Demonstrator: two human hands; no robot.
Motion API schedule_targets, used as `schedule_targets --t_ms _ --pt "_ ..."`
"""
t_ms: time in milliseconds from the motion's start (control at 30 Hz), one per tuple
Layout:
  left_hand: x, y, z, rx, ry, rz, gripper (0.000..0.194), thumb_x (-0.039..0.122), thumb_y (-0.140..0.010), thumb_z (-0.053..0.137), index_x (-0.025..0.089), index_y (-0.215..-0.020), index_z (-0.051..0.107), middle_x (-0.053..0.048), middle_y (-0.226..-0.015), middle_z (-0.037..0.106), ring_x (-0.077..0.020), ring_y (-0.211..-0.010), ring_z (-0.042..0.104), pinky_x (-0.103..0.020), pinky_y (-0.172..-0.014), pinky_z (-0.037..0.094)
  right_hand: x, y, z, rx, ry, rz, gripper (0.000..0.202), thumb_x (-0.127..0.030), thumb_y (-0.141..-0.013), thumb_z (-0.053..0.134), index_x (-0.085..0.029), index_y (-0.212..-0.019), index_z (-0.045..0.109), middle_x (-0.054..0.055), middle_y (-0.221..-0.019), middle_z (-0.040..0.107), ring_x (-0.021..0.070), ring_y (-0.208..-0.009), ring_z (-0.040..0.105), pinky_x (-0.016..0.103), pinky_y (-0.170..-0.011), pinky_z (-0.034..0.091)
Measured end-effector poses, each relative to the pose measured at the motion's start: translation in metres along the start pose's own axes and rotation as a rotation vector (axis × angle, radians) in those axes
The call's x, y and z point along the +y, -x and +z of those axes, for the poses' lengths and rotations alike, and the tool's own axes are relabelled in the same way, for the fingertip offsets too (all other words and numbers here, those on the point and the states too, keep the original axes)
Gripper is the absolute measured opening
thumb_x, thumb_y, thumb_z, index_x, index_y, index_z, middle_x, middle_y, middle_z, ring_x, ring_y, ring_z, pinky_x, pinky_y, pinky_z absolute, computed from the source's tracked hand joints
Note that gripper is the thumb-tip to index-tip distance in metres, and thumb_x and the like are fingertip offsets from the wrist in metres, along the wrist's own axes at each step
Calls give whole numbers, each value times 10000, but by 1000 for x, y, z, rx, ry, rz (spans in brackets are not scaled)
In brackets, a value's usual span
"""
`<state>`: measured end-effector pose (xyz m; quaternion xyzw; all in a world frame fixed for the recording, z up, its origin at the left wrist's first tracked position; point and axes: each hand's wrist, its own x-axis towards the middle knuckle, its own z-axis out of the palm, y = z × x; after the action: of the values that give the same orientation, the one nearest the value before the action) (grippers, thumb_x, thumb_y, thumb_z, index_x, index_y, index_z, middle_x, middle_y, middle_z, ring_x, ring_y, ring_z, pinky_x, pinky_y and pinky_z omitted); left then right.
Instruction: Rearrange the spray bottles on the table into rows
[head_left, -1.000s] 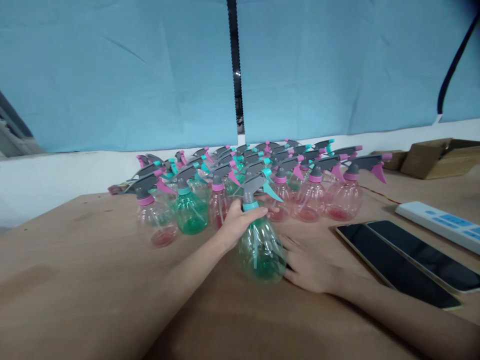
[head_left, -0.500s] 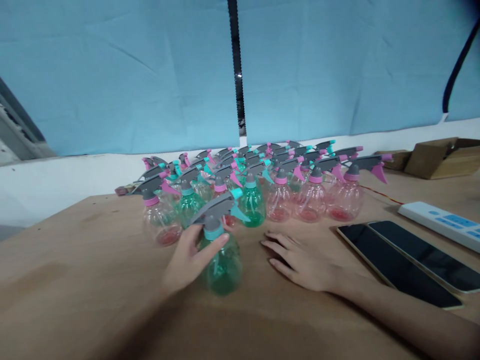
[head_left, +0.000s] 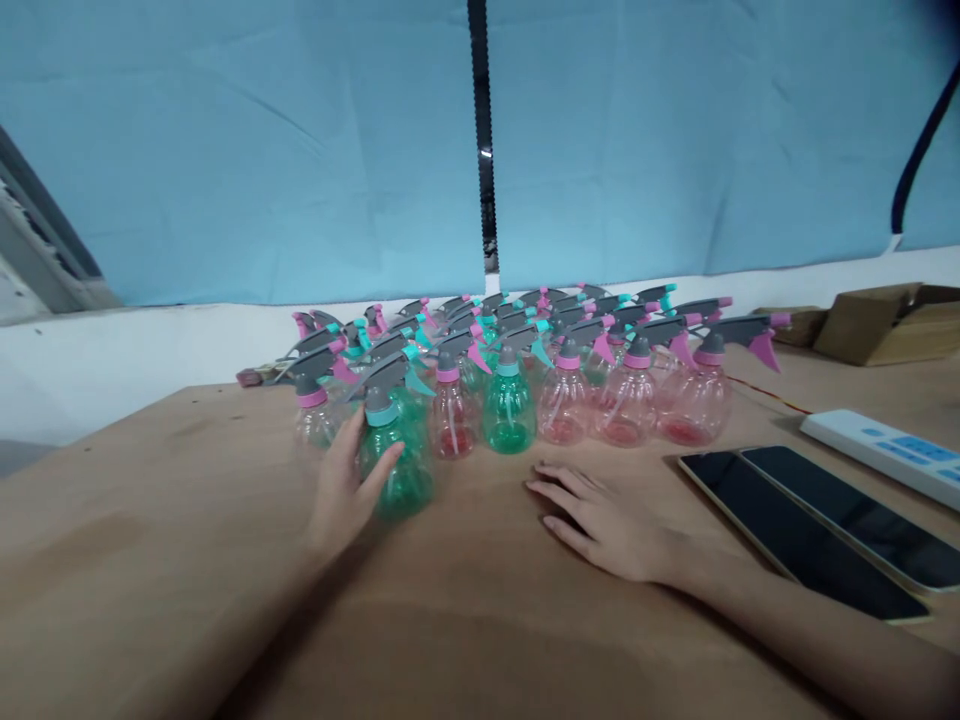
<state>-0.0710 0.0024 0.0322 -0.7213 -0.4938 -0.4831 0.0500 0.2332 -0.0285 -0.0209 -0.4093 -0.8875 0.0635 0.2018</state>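
My left hand (head_left: 351, 490) is closed round the neck of a green spray bottle (head_left: 401, 475) with a teal collar and grey trigger head. This bottle stands at the front left of a packed group, overlapping a clear bottle with a pink collar (head_left: 311, 398). Just right of it are a pink spray bottle (head_left: 453, 420) and another green spray bottle (head_left: 510, 412). My right hand (head_left: 600, 520) rests palm down on the wooden table (head_left: 480, 620), fingers spread, holding nothing, in front of several pink bottles (head_left: 625, 402).
Two dark-screened phones (head_left: 795, 530) lie overlapping beside my right forearm. Behind them is a white power strip (head_left: 885, 450) with a red cord. An open cardboard box (head_left: 877, 325) sits at the back right. A blue curtain (head_left: 300, 150) hangs behind the table.
My left hand has moved the green spray bottle back and to the left, up against the front of the group. My right hand has stayed in place.
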Motion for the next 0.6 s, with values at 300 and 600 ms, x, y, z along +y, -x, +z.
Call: schedule_targets --t_ms 300,600 --pt "-6 15 8 -81 -205 87 622 342 -906 349 238 -1436 40 -95 -1472 232 -276 -1346 222 -484 -1067 279 0 0 0 17 15 -17 418 -345 -921 378 -175 -1295 454 135 -1338 440 249 -1250 374 450 -1027 324" --pt "-10 15 11 -98 -186 42 492 275 -924 326 265 -1405 219 -101 -1482 185 -269 -1354 198 -503 -1061 251 0 0 0 18 35 -26 425 -343 -922 370 -165 -1301 446 142 -1342 435 249 -1247 378 451 -1022 331"
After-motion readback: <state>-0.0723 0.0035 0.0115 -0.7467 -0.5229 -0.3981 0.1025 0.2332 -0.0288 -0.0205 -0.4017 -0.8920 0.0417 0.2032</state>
